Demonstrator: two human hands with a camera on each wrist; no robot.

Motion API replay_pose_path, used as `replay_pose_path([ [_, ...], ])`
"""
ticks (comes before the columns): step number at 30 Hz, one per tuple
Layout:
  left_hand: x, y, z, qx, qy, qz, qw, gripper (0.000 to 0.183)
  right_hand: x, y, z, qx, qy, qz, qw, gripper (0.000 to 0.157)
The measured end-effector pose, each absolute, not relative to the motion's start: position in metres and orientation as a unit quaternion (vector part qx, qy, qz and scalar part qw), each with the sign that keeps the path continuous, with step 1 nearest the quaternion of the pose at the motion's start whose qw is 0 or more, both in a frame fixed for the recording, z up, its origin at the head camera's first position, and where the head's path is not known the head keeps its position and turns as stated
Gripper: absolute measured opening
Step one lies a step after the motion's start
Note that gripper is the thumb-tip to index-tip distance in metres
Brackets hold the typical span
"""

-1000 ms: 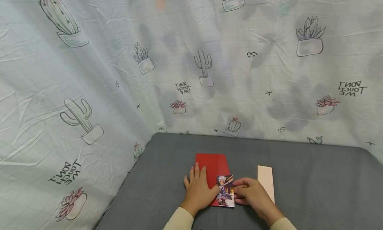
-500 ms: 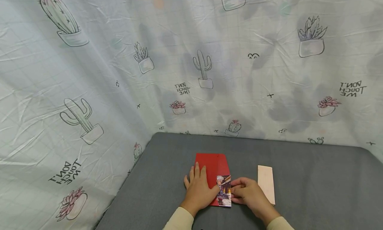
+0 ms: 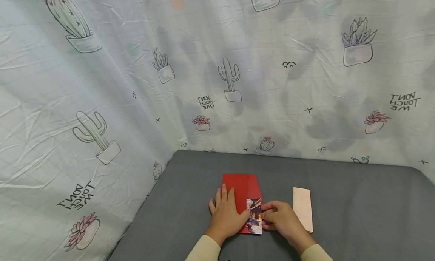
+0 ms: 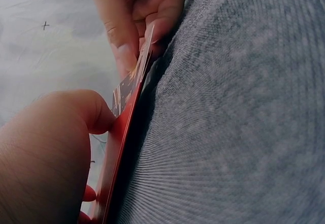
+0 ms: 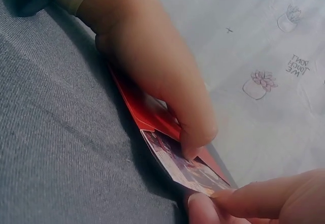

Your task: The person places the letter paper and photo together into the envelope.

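Found flat on a grey, fabric-covered worktop [image 3: 360,204]: a red paper envelope [image 3: 239,183], with a tapered flap spread open towards the right. Found at the lower right of that envelope, lying over the flap, a small glossy picture card [image 3: 256,220], printed in dark, gold and white tones; noted with its left part out of sight beneath the red paper and with the remainder exposed. Observed the left hand [image 3: 224,215] resting on the lower left of the envelope, with fingers extended and spread, pressing down rather than gripping, and with the thumb at the left limit of the exposed card. Observed the right hand [image 3: 280,217] grasping the card, pinching its right edge between thumb and fingertips; confirmed in the right wrist view. Cannot tell whether the card's underside touches the fabric at the pinched end. Recorded to the right of the envelope, well apart from it and partly hidden by the right hand: a flat, pale beige oblong piece [image 3: 302,208], of undetermined material. Recorded also cream sleeves [image 3: 204,249] at both wrists and, behind the worktop and along its left side, a white curtain [image 3: 272,79] printed with potted cacti, succulents and lettering.
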State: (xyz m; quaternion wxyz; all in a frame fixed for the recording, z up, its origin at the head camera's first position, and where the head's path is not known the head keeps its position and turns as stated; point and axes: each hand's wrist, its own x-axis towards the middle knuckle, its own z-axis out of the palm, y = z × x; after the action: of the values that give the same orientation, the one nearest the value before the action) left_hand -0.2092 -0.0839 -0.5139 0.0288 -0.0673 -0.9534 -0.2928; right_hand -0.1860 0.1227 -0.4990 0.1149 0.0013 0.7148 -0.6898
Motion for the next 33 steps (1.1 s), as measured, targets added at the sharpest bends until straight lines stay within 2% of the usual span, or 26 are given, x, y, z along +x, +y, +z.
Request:
replay_pose_path([
  [11,-0.2093,-0.0828,-0.5152,-0.067,-0.953,-0.292,0.033,0.093,-0.1844,0.1152,-0.4948,0.019,0.744,-0.661,0.094,0.020],
  [23,-0.2081,-0.0808,-0.5163,-0.066,-0.957,-0.279,0.039,0.091,-0.1840,0.1197,-0.4949,-0.002,0.697,-0.704,0.136,0.028],
  [33,-0.2058,-0.0814,-0.5124,-0.069,-0.955,-0.286,0.036,0.092,-0.1836,0.1164,-0.4955,-0.009,0.695,-0.703,0.149,0.031],
])
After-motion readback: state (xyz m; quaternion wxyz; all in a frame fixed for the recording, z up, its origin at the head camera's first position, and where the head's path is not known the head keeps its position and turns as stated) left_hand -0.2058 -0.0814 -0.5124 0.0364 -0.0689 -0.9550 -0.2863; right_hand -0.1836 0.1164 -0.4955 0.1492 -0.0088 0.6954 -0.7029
